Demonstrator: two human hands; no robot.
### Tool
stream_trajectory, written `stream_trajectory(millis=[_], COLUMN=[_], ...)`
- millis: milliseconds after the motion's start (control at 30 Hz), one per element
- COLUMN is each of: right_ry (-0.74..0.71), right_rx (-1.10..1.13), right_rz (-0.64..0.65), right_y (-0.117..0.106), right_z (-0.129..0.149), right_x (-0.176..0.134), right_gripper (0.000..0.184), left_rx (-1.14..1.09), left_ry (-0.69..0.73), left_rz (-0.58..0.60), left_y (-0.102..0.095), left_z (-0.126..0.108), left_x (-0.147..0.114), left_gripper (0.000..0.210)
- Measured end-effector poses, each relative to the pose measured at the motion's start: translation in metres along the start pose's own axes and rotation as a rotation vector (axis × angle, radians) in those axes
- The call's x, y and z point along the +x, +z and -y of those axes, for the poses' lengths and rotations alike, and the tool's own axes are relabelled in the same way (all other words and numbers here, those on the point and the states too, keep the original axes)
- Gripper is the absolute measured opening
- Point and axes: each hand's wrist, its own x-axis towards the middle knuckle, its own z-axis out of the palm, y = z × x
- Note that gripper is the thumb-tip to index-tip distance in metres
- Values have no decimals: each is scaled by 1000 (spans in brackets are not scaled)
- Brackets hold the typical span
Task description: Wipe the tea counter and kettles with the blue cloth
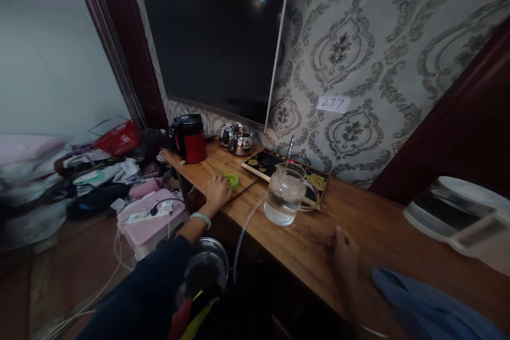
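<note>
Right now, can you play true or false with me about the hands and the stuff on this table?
1. The left hand touches a green lid. True.
2. The glass pitcher is empty. False: it holds clear water.
3. The right hand rests on the wooden table. True.
4. The red kettle stands beside the right hand. False: it stands at the far end, past the left hand.

You are in a lived-in home room. Patterned wallpaper carries a wall-mounted television. A wooden surface holds a red electric kettle, steel teapots and a tea-heating tray. Clothing and bags lie heaped on the floor.
</note>
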Motion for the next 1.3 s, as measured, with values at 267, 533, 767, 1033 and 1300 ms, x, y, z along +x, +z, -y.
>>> stream_trajectory(millis=[267,533,767,1033,1300], right_ry=[-74,-79,-176,-65,200], right_rx=[-40,26,40,319,409], right_rz=[-32,-69,-7,467,250], right_y=[2,8,7,21,6], right_z=[8,14,53,92,72], right_x=[-3,0,-38,-79,-80], right_gripper=[58,58,56,52,64], left_rx=[-98,-321,-1314,-1701,-1823], left_ry=[46,-12,-192,-151,-128], left_rz=[63,35,228,635,705], left_y=[16,-12,-42,-60,-25], left_z=[12,23,7,-102,-179], left_x=[20,33,-8,-63,-92], left_gripper=[20,30,60,49,50])
